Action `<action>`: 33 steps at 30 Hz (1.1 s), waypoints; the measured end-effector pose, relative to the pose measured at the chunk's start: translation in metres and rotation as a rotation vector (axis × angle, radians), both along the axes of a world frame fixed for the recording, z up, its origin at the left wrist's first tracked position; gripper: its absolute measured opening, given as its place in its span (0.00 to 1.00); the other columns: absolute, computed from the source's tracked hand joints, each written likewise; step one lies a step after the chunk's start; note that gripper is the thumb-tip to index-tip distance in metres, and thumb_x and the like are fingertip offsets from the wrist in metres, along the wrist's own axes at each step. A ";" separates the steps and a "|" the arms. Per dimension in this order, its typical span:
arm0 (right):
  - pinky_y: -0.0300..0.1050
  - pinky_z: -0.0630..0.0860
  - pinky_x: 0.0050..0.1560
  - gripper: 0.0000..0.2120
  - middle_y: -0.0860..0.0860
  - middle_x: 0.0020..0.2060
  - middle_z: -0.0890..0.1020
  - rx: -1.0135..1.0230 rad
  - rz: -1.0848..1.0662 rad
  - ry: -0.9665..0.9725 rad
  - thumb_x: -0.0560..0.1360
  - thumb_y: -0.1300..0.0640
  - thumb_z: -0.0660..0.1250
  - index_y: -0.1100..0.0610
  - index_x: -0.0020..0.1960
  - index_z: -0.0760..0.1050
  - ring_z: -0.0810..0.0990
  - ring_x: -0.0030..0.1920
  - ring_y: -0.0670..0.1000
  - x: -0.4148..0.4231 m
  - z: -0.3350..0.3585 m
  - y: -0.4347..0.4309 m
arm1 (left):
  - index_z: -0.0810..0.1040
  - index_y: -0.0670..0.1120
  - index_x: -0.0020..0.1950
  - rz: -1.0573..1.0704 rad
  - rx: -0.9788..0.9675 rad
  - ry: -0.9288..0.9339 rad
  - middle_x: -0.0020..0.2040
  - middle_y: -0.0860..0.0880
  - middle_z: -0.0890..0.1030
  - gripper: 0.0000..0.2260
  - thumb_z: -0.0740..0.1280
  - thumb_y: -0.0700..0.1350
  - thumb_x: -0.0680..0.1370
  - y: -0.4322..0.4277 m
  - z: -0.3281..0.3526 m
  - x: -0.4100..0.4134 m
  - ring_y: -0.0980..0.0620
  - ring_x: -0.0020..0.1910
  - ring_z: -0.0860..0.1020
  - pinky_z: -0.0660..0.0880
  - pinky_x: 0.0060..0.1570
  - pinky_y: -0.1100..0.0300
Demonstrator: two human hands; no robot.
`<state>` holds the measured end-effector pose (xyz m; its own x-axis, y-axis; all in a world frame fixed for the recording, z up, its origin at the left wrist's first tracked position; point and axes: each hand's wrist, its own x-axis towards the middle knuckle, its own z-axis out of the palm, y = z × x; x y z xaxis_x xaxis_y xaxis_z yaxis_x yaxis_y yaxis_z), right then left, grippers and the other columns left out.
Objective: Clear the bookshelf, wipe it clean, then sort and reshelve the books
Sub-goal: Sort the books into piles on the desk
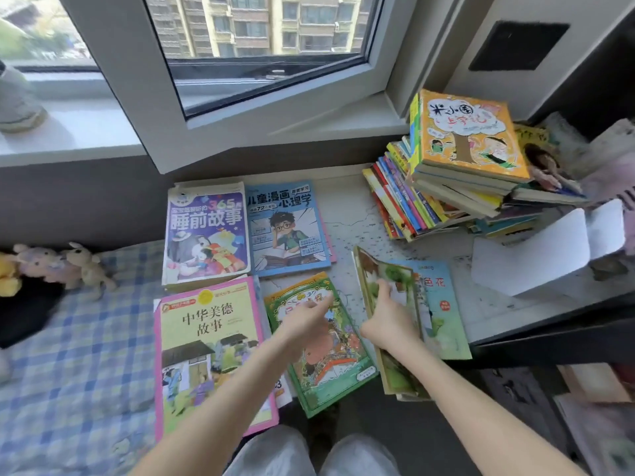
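Head view, lower left of frame: plush toys on a checked bedspread. Centre: four books lie flat on the ledge, purple storybook, pink-bordered book, blue comic book and green book. Left hand released, fingers stretched over the green book. Right hand grasping a thin picture book, tilted up on edge. Upper right: leaning book stack.
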<state>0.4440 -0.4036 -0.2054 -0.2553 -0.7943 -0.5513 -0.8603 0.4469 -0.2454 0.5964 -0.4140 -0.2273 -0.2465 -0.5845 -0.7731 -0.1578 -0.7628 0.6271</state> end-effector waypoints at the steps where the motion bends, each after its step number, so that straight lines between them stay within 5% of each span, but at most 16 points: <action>1: 0.38 0.61 0.24 0.41 0.50 0.33 0.71 -0.002 -0.007 0.002 0.74 0.61 0.68 0.55 0.77 0.44 0.71 0.32 0.48 0.002 -0.003 0.001 | 0.70 0.44 0.55 -0.009 0.024 0.044 0.48 0.47 0.76 0.24 0.63 0.64 0.75 -0.005 -0.007 -0.022 0.50 0.47 0.77 0.78 0.48 0.56; 3: 0.40 0.71 0.31 0.42 0.52 0.42 0.77 0.018 0.001 -0.020 0.74 0.59 0.68 0.55 0.77 0.44 0.77 0.42 0.53 0.007 -0.007 0.003 | 0.73 0.39 0.60 0.021 0.093 0.125 0.54 0.44 0.78 0.36 0.67 0.69 0.69 -0.012 -0.015 -0.054 0.47 0.52 0.78 0.79 0.48 0.53; 5: 0.44 0.77 0.46 0.40 0.54 0.54 0.79 0.113 0.059 -0.143 0.73 0.54 0.69 0.55 0.77 0.50 0.79 0.53 0.54 0.002 -0.002 0.009 | 0.76 0.37 0.56 0.110 0.173 0.145 0.52 0.42 0.79 0.33 0.71 0.65 0.68 -0.015 -0.026 -0.071 0.45 0.50 0.79 0.78 0.53 0.51; 7: 0.49 0.75 0.60 0.34 0.52 0.62 0.78 0.214 0.078 -0.346 0.73 0.52 0.69 0.53 0.75 0.60 0.77 0.61 0.54 -0.016 0.010 0.017 | 0.75 0.38 0.55 0.196 0.181 0.065 0.54 0.40 0.79 0.29 0.75 0.59 0.67 -0.014 -0.045 -0.077 0.43 0.51 0.80 0.77 0.56 0.49; 9: 0.46 0.69 0.65 0.28 0.50 0.68 0.73 0.146 -0.076 -0.417 0.76 0.54 0.67 0.52 0.74 0.64 0.71 0.68 0.53 -0.046 0.018 0.018 | 0.73 0.39 0.65 0.241 0.150 -0.019 0.58 0.40 0.79 0.35 0.77 0.56 0.65 -0.011 -0.068 -0.079 0.41 0.54 0.80 0.77 0.57 0.45; 12: 0.46 0.72 0.53 0.17 0.58 0.62 0.77 -0.113 -0.417 -0.121 0.79 0.58 0.62 0.61 0.66 0.71 0.76 0.59 0.58 -0.104 0.001 0.001 | 0.76 0.41 0.61 0.282 0.093 -0.116 0.50 0.43 0.83 0.27 0.76 0.51 0.66 -0.009 -0.074 -0.085 0.42 0.49 0.82 0.78 0.54 0.45; 14: 0.44 0.70 0.44 0.14 0.60 0.58 0.78 -0.084 -0.511 0.027 0.79 0.57 0.62 0.62 0.62 0.70 0.77 0.53 0.59 -0.138 -0.023 -0.012 | 0.76 0.41 0.56 0.281 0.073 -0.164 0.46 0.43 0.83 0.18 0.74 0.48 0.71 -0.011 -0.062 -0.087 0.42 0.46 0.82 0.79 0.53 0.45; 22: 0.50 0.75 0.56 0.36 0.58 0.62 0.73 0.167 -0.641 0.031 0.67 0.43 0.74 0.58 0.66 0.62 0.75 0.61 0.61 -0.179 -0.089 -0.030 | 0.72 0.46 0.39 0.299 -0.088 -0.256 0.40 0.46 0.79 0.10 0.69 0.46 0.77 -0.047 -0.046 -0.044 0.48 0.42 0.78 0.75 0.46 0.53; 28: 0.45 0.75 0.48 0.16 0.54 0.47 0.82 0.081 -0.557 -0.002 0.72 0.45 0.69 0.56 0.51 0.77 0.80 0.48 0.58 -0.174 -0.073 -0.027 | 0.67 0.49 0.36 0.224 -0.075 -0.304 0.32 0.49 0.70 0.12 0.66 0.46 0.77 -0.055 -0.060 -0.033 0.52 0.31 0.68 0.67 0.36 0.59; 33: 0.47 0.64 0.37 0.07 0.53 0.41 0.76 -0.300 -0.298 0.268 0.79 0.55 0.61 0.57 0.46 0.67 0.70 0.39 0.56 -0.142 0.010 -0.010 | 0.72 0.46 0.46 0.231 -0.045 -0.309 0.38 0.48 0.73 0.06 0.66 0.47 0.77 -0.059 -0.062 -0.035 0.50 0.38 0.70 0.69 0.41 0.58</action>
